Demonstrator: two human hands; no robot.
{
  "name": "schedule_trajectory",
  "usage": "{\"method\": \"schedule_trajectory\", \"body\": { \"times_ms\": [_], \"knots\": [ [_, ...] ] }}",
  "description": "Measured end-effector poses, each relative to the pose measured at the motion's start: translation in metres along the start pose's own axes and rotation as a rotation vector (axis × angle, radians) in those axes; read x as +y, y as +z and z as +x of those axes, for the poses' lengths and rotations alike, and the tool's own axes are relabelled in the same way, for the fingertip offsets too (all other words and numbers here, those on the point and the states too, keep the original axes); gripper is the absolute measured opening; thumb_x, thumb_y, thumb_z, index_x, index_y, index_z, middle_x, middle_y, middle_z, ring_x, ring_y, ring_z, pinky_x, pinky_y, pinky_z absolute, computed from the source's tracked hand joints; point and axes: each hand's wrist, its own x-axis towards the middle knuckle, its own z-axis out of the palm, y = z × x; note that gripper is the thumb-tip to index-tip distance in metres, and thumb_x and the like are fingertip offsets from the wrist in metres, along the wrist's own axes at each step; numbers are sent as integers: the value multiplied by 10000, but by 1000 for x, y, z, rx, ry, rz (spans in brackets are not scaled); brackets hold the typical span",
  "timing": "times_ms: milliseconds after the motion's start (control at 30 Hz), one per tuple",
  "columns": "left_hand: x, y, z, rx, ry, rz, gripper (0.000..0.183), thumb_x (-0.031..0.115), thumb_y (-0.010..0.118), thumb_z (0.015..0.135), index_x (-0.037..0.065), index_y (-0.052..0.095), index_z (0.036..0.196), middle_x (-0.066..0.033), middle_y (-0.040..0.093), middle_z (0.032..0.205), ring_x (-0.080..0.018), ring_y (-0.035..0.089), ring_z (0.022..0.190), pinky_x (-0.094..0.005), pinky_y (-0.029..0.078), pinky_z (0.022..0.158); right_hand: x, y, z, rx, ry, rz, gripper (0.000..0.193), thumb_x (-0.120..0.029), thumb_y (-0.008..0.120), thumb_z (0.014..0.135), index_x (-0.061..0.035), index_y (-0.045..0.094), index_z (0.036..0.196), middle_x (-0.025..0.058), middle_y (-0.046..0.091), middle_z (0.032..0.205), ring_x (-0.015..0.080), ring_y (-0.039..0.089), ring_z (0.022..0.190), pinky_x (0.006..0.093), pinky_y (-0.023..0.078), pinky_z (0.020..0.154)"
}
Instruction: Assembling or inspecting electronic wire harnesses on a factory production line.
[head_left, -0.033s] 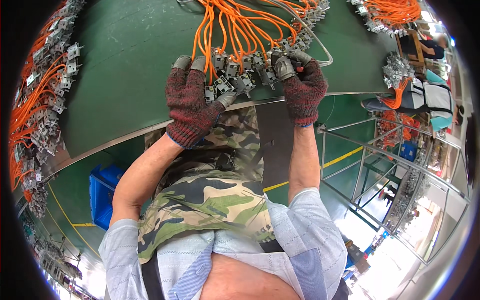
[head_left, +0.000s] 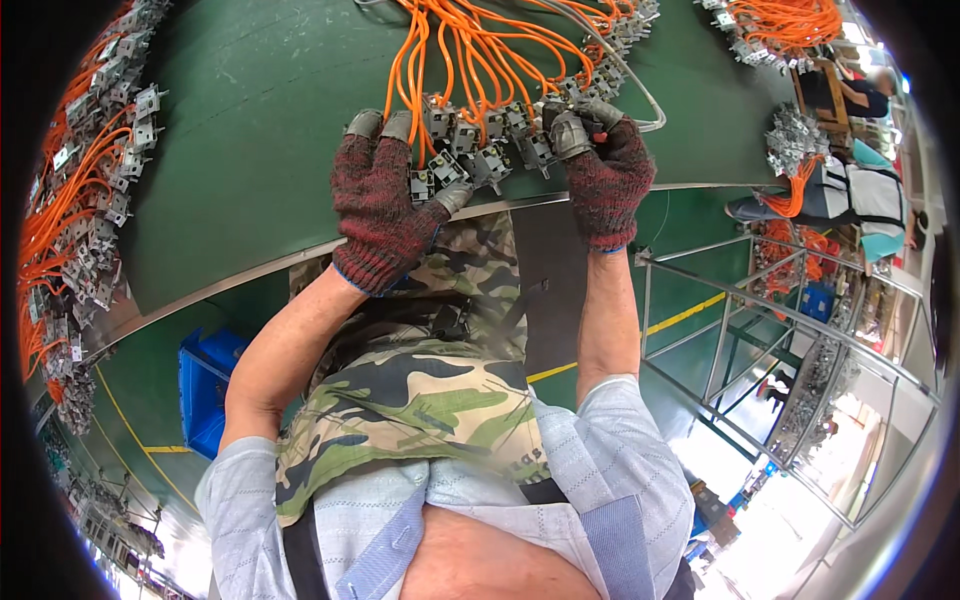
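Observation:
Metal connectors [head_left: 490,163] with orange cables [head_left: 445,60] lie in a row along the near side of the green table [head_left: 250,130]. Beside the row's left end, my left hand [head_left: 385,200] rests in a dark red knitted glove with grey-taped fingertips. Its fingers are stretched forward, and the thumb touches the nearest connectors. My right hand [head_left: 608,180], gloved alike, is closed at the right part of the row. Between its taped fingertips is a small dark piece with a red spot [head_left: 600,139], partly hidden. A grey cable [head_left: 640,90] loops down to this hand; its end is hidden.
Piles of connectors with orange cables [head_left: 75,230] line the left side, with another bundle [head_left: 790,25] at the far right. A blue crate [head_left: 205,390] stands below the table on the left. A metal frame rack [head_left: 720,330] stands at right, near another person [head_left: 865,195].

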Motion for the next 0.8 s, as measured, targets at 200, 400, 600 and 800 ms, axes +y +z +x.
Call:
{"method": "schedule_trajectory", "body": {
  "times_ms": [200, 400, 600, 800],
  "knots": [
    [1, -3, 2, 3, 0, -16, 911, 393, 937, 659, -17, 577, 1388, -321, 557, 1370, -502, 538, 1270, -590, 445, 1071, -2, 8, -28, 86, -135, 87, 249, -30, 805, 897, 9, 734, 1132, 73, 767, 987, 127, 705, 898, 291, 589, 812],
    [3, -2, 2, 17, 7, -19, 882, 376, 945, 651, -14, 592, 1360, -317, 561, 1364, -496, 551, 1251, -587, 459, 1045, 3, 18, -44, 112, -116, 43, 239, -12, 828, 852, -19, 755, 1079, 78, 777, 1028, 145, 727, 913, 318, 590, 837],
    [0, -1, 1, 7, 15, -13, 906, 390, 941, 663, -21, 574, 1383, -318, 549, 1379, -495, 534, 1276, -583, 445, 1072, 16, 14, -44, 44, -257, -65, 243, 1, 798, 892, 12, 726, 1124, 110, 775, 1103, 171, 724, 975, 324, 576, 898],
    [-1, -2, 1, -8, 22, 9, 915, 404, 935, 671, -24, 567, 1390, -318, 543, 1386, -493, 521, 1294, -583, 435, 1084, 12, 14, -41, 53, -229, 104, 215, -25, 807, 884, -26, 748, 1091, 40, 753, 1011, 94, 685, 864, 268, 571, 764]
  ]
}}
